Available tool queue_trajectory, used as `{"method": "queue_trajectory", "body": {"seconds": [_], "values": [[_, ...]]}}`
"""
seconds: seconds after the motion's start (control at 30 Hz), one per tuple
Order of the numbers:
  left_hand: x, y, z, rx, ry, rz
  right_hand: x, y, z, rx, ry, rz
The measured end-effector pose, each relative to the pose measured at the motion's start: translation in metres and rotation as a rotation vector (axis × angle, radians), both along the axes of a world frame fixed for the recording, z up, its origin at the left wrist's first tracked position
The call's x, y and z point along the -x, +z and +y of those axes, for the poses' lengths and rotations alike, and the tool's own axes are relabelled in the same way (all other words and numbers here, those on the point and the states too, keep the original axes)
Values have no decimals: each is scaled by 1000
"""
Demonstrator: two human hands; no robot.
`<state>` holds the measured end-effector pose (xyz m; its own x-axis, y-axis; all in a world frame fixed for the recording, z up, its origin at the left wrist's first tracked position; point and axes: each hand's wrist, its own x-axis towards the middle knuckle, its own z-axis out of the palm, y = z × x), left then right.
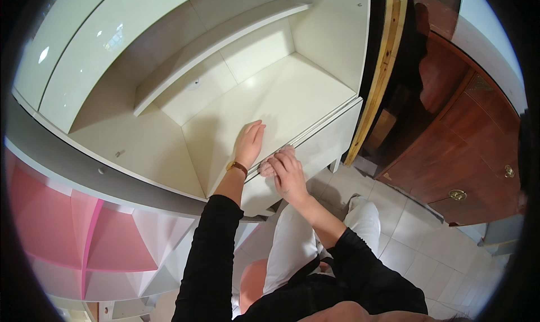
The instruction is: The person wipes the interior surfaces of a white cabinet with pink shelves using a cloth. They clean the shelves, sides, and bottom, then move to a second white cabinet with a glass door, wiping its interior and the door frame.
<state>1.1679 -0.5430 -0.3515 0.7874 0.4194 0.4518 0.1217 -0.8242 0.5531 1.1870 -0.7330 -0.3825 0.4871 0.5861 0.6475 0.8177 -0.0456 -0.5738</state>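
A white cabinet compartment (278, 83) stands open before me, with a drawer front (331, 132) below its floor. My right hand (291, 174) presses a crumpled pinkish cloth (268, 168) against the top edge of that drawer front. Part of the cloth is hidden under my fingers. Inside the compartment, my left hand (249, 141) rests on or just over the white floor panel, holding nothing, its fingers extended close together and the thumb hidden. A watch with a brown strap (238, 167) circles the left wrist.
A white shelf (219, 48) crosses the compartment's back. Pink and white shelving (86, 233) stands to the left. At the right are a wooden post (379, 69) and a reddish-brown wooden cabinet (468, 149) with brass fittings. Grey floor tiles (396, 225) lie below, beside a pinkish seat (253, 280).
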Motion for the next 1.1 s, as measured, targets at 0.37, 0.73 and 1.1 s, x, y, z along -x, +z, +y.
{"method": "queue_trajectory", "body": {"seconds": [0.37, 0.73, 1.1], "values": [[-4, 1, -4, 34, 46, -3, -149, 1, -56, 183, -7, -346], [-3, 6, -8, 83, 81, 27, -245, 9, -71, -18, -457, -89], [-3, -3, -5, 94, 104, -19, -111, 5, -22, 2, -370, -218]]}}
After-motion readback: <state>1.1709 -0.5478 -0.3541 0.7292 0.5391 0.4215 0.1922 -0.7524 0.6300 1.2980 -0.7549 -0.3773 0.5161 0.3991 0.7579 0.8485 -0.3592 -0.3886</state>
